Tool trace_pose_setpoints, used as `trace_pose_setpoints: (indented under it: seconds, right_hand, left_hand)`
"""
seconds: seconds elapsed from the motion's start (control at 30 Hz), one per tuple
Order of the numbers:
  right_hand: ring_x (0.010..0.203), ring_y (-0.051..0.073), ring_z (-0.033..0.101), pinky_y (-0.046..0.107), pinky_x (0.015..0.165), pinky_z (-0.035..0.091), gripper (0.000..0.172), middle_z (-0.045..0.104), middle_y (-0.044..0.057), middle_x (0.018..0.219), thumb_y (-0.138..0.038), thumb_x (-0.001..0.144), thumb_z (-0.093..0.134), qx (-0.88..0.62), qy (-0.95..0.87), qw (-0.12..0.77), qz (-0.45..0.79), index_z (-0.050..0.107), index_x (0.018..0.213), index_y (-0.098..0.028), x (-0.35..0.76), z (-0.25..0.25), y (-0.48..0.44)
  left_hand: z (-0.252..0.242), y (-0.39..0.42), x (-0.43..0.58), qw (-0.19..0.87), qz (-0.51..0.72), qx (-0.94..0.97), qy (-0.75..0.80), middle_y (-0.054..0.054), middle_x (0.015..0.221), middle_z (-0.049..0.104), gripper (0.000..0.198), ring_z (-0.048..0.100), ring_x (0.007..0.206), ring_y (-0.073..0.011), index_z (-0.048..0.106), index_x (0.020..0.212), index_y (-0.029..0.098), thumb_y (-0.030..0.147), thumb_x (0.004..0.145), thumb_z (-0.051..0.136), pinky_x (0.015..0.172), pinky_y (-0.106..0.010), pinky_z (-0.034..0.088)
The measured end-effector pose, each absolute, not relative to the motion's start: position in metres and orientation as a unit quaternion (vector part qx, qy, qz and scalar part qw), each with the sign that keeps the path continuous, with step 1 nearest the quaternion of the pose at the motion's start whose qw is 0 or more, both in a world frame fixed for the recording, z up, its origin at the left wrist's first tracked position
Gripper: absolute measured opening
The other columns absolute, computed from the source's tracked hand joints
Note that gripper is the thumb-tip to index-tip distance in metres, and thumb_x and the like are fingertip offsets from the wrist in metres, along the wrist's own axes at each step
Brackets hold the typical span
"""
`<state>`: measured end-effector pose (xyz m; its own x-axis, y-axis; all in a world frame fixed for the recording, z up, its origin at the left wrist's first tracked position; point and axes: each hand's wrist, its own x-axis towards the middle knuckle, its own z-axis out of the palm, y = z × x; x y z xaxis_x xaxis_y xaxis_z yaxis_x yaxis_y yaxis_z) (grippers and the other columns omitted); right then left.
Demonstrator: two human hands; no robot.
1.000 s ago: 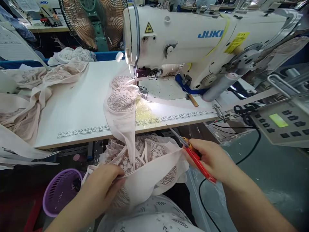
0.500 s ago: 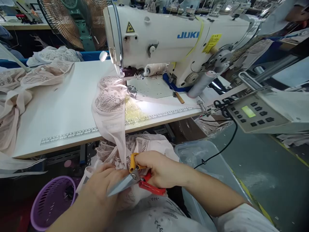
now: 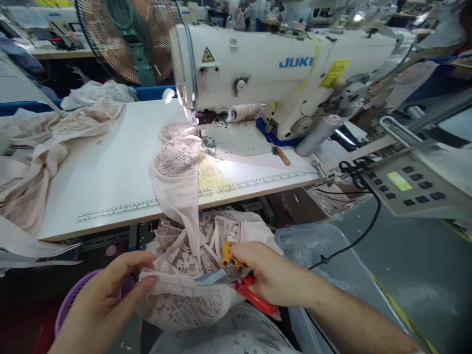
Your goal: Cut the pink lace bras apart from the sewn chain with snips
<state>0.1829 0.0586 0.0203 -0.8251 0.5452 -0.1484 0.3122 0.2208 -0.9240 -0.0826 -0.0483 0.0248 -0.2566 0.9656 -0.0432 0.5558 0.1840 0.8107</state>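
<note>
A white desk (image 3: pixel 99 169) runs across the view from nine o'clock, a printed ruler strip (image 3: pixel 118 210) along its front edge. At twelve to one o'clock stands a white JUKI sewing machine (image 3: pixel 258 69), a yellow label (image 3: pixel 334 73) on its body, and a control box (image 3: pixel 416 184) with a lit green screen sits at three. A fan (image 3: pixel 127 39) is between ten and eleven, other workstations lie beyond, and beige lace garments (image 3: pixel 37 152) are heaped at nine. Near the needle lies a lace piece (image 3: pixel 177 162), its end hanging over the front edge. Below the desk, a clear plastic bin (image 3: pixel 332 246) stands on the grey floor at four o'clock, a purple basket (image 3: pixel 70 300) at eight. A pale lace bra (image 3: pixel 184 305) rests on the lap at seven; the left hand (image 3: pixel 103 295), at eight, pinches its band between thumb and fingers. The right hand (image 3: pixel 269 273), at five, grips red-and-yellow scissors (image 3: pixel 231 272), blades toward nine, lying against the band; whether they are cutting I cannot tell. Half a second ago the blades crossed over the left hand; that hand has since moved toward nine, exposing the band and lace, and it now covers more of the basket.
</note>
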Motion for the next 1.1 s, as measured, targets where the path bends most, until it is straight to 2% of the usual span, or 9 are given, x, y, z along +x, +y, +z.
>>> trace_pose_setpoints:
  seconds: [0.1, 0.2, 0.3, 0.43, 0.6, 0.73, 0.83, 1.0, 1.1]
  right_hand:
    - [0.060, 0.012, 0.047, 0.020, 0.051, 0.035, 0.019, 0.052, -0.002, 0.069, -0.004, 0.060, 0.050, -0.277, -0.787, 0.051, 0.549, 0.045, 0.070, -0.019, 0.193, 0.024, 0.056]
    - [0.060, 0.012, 0.047, 0.021, 0.050, 0.035, 0.014, 0.053, -0.001, 0.068, -0.008, 0.064, 0.052, -0.295, -0.798, 0.032, 0.525, 0.045, 0.068, -0.019, 0.199, 0.030, 0.058]
    - [0.067, 0.015, 0.052, 0.024, 0.058, 0.042, 0.007, 0.058, 0.002, 0.074, -0.017, 0.071, 0.056, -0.314, -0.786, 0.111, 0.520, 0.049, 0.072, -0.018, 0.198, 0.040, 0.063]
    - [0.070, 0.016, 0.053, 0.028, 0.065, 0.044, 0.014, 0.058, 0.003, 0.080, -0.026, 0.075, 0.061, -0.283, -0.750, 0.240, 0.548, 0.049, 0.075, -0.019, 0.189, 0.049, 0.072]
    - [0.063, 0.012, 0.046, 0.025, 0.058, 0.041, 0.028, 0.054, -0.001, 0.073, -0.031, 0.069, 0.074, -0.247, -0.733, 0.246, 0.584, 0.049, 0.072, -0.018, 0.173, 0.052, 0.084]
    - [0.059, 0.010, 0.042, 0.024, 0.055, 0.038, 0.029, 0.050, -0.003, 0.069, -0.035, 0.068, 0.075, -0.248, -0.744, 0.233, 0.575, 0.051, 0.072, -0.018, 0.165, 0.052, 0.085]
    - [0.061, 0.011, 0.043, 0.025, 0.058, 0.039, 0.027, 0.051, -0.002, 0.070, -0.033, 0.070, 0.073, -0.255, -0.749, 0.254, 0.557, 0.051, 0.073, -0.019, 0.164, 0.047, 0.083]
    - [0.063, 0.013, 0.045, 0.026, 0.059, 0.041, 0.025, 0.050, -0.001, 0.073, -0.030, 0.071, 0.072, -0.289, -0.737, 0.304, 0.530, 0.049, 0.074, -0.019, 0.158, 0.036, 0.075]
    - [0.063, 0.013, 0.045, 0.026, 0.059, 0.040, 0.027, 0.050, -0.001, 0.072, -0.031, 0.071, 0.072, -0.301, -0.724, 0.313, 0.536, 0.048, 0.074, -0.020, 0.151, 0.031, 0.073]
  left_hand:
    - [0.025, -0.041, -0.056, 0.362, 0.444, 0.484, 0.662, 0.001, 0.081, 0.064, 0.032, 0.065, 0.074, -0.0159, 0.056, 0.109, 0.027, 0.035, 0.079, 0.063, 0.065, -0.020, 0.054]
    - [0.023, -0.028, -0.032, 0.345, 0.506, 0.523, 0.592, 0.001, 0.078, 0.059, 0.037, 0.061, 0.065, -0.0127, 0.050, 0.119, 0.029, 0.023, 0.083, 0.056, 0.053, -0.017, 0.051]
    - [0.022, -0.016, -0.015, 0.276, 0.508, 0.624, 0.526, 0.004, 0.074, 0.057, 0.048, 0.061, 0.065, -0.0112, 0.042, 0.126, 0.034, 0.014, 0.084, 0.051, 0.063, -0.020, 0.053]
    - [0.020, -0.006, -0.002, 0.225, 0.460, 0.688, 0.515, 0.005, 0.077, 0.058, 0.056, 0.062, 0.069, -0.0113, 0.031, 0.133, 0.038, 0.014, 0.086, 0.048, 0.071, -0.022, 0.054]
    - [0.020, -0.001, 0.005, 0.207, 0.458, 0.704, 0.502, 0.004, 0.074, 0.058, 0.053, 0.063, 0.067, -0.0132, 0.029, 0.134, 0.036, 0.017, 0.087, 0.044, 0.064, -0.022, 0.054]
    - [0.019, -0.004, 0.004, 0.239, 0.467, 0.683, 0.508, 0.006, 0.073, 0.057, 0.054, 0.062, 0.064, -0.0119, 0.028, 0.133, 0.038, 0.015, 0.087, 0.045, 0.063, -0.022, 0.054]
    - [0.017, -0.006, 0.002, 0.275, 0.482, 0.635, 0.538, 0.005, 0.074, 0.056, 0.042, 0.061, 0.062, -0.0125, 0.040, 0.124, 0.033, 0.020, 0.085, 0.049, 0.057, -0.021, 0.052]
    - [0.016, -0.004, 0.002, 0.388, 0.445, 0.558, 0.583, 0.000, 0.070, 0.060, 0.012, 0.058, 0.064, -0.0172, 0.061, 0.084, 0.021, 0.031, 0.079, 0.056, 0.060, -0.026, 0.048]
    - [0.017, 0.000, 0.004, 0.482, 0.449, 0.494, 0.567, 0.000, 0.062, 0.057, 0.026, 0.051, 0.059, -0.0145, 0.060, 0.066, 0.018, 0.038, 0.081, 0.053, 0.054, -0.022, 0.040]
